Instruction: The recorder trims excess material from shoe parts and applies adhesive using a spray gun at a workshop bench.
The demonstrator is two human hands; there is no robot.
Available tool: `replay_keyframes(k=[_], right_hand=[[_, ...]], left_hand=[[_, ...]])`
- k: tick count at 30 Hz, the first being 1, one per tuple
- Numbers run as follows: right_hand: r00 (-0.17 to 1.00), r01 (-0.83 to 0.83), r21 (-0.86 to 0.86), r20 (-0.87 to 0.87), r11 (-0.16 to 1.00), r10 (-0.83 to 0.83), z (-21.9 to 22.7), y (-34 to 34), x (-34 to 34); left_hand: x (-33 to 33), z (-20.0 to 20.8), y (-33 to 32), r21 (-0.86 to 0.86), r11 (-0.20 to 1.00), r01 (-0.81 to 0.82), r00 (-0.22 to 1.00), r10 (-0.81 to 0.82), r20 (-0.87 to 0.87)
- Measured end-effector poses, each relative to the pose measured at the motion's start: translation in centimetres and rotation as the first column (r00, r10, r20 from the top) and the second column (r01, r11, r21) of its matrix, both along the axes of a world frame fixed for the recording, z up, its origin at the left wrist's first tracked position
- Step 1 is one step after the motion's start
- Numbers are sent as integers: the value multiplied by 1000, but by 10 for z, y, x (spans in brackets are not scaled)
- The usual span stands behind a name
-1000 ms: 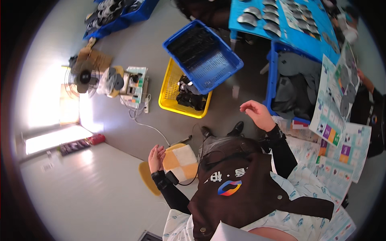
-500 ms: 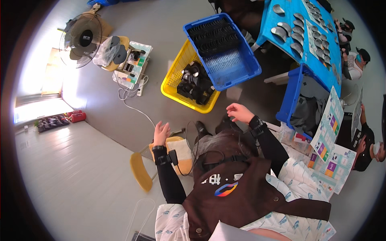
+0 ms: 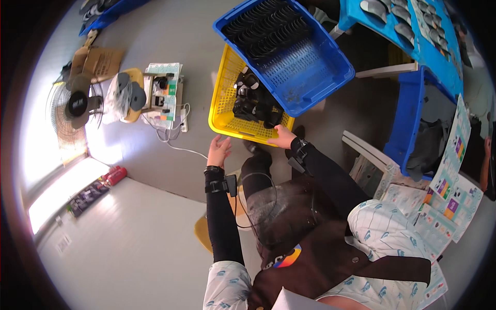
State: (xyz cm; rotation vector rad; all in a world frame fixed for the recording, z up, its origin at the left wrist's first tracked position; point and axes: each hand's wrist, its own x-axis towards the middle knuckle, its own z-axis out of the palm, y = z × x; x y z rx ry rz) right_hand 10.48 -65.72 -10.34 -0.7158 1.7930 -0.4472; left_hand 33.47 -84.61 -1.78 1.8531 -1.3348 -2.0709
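A yellow plastic basket stands on the floor in front of me, with several black and grey curved pieces heaped inside. My right hand is at its near rim, thumb on the outer side and fingers over the edge. My left hand hovers just off the basket's near left corner, fingers apart and holding nothing. Lying askew across the basket's far right part is a blue crate. Rows of dark curved pieces fill its far half and its near half shows bare slotted floor.
A blue-covered table with grey curved pieces is at the far right. Below it stands a blue bin of dark cloth. A fan, a yellow chair and a power cord are to the left; another yellow seat is beside me.
I have bent closer to the baskets. Both hands have gone forward; the right one has come onto the yellow basket's near rim, the left one close to its corner.
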Motion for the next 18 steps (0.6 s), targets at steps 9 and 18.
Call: replay_keyframes(k=[9,18], right_hand=[[977,213,139,-24,967,-212,-159,-105,-5],[945,311,212,-170,926,-278,-361,-145,0]], left_hand=[[-14,-294,-133,-180,803,568,788,-468,400],[-73,-528,-156,-204,786,584,789,-489,372]])
